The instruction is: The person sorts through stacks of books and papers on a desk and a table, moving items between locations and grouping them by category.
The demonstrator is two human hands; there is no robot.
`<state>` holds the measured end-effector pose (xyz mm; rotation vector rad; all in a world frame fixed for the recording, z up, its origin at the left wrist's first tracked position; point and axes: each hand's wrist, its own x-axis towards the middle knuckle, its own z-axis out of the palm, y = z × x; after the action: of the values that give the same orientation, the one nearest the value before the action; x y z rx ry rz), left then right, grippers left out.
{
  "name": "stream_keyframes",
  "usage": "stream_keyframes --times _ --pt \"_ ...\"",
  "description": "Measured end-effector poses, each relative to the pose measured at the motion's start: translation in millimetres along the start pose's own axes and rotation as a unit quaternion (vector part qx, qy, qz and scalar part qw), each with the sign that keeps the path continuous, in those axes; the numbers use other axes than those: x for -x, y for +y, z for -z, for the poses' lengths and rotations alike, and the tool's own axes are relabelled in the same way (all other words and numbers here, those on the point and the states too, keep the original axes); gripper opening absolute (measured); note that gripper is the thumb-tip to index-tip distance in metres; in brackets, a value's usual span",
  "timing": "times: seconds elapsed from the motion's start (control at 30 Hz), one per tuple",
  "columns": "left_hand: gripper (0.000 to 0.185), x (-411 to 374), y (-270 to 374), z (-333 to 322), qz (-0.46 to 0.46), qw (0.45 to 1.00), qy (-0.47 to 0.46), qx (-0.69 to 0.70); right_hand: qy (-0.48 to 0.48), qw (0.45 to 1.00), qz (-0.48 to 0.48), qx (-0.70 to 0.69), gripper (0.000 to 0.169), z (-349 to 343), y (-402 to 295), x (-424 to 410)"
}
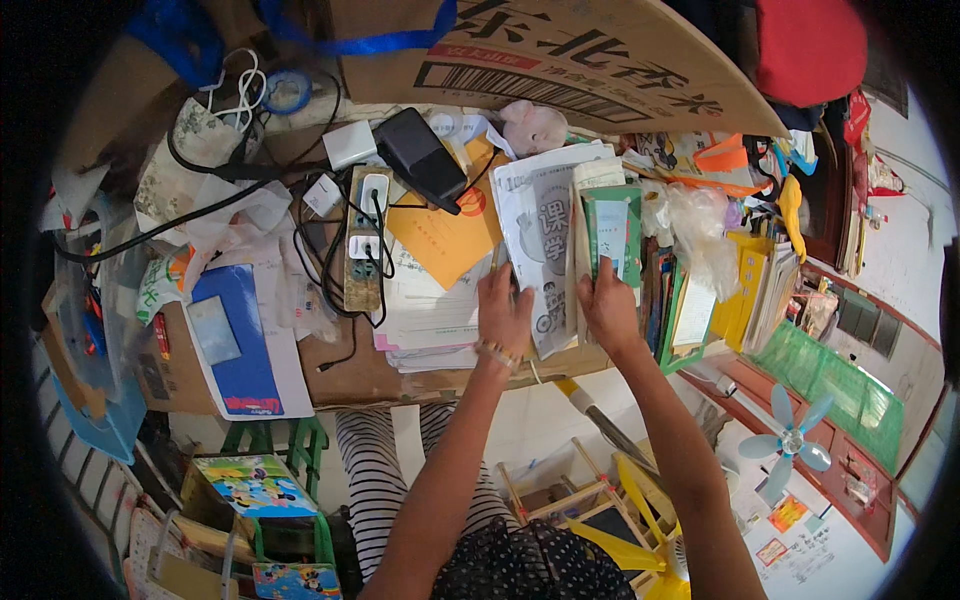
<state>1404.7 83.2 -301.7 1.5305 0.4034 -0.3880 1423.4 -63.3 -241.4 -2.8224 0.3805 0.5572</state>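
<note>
My left hand point(505, 311), with a beaded bracelet at the wrist, is at the left edge of a white printed booklet point(541, 225); its fingers are spread around that edge. My right hand point(606, 304) holds the lower part of a green-covered book point(631, 225) with a pale blue card on it, thumb on top. Cream papers point(596, 174) lie between the booklet and the green book. Left of my left hand, an orange-yellow envelope point(442, 244) rests on a stack of papers point(427, 330). The undersides of both hands are hidden.
A power strip point(362, 281) with plugged chargers and tangled black cables lies to the left, beside a black device point(421, 154). Upright books and a yellow file box point(739, 289) stand at the right. A large cardboard box point(570, 60) borders the back; a blue folder point(240, 330) lies far left.
</note>
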Motion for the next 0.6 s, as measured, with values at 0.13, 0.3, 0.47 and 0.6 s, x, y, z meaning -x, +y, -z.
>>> stream_keyframes --times 0.13,0.3,0.47,0.6 --pt "0.046 4.3 28.8 -25.5 -0.159 0.974 -0.006 -0.163 -0.006 0.998 -0.063 0.018 0.035 4.5 11.7 8.4" --pt "0.058 32.7 58.5 -59.8 -0.119 0.969 -0.218 0.0 0.038 0.957 -0.06 -0.282 0.046 6.0 39.7 38.8" --pt "0.053 27.3 57.1 -51.2 -0.108 0.957 -0.258 0.073 -0.038 0.914 -0.093 -0.394 0.046 21.9 25.1 52.7" --pt "0.047 16.1 41.6 -37.4 -0.117 0.951 -0.282 0.043 0.011 0.967 -0.063 -0.247 0.035 16.7 23.5 48.0"
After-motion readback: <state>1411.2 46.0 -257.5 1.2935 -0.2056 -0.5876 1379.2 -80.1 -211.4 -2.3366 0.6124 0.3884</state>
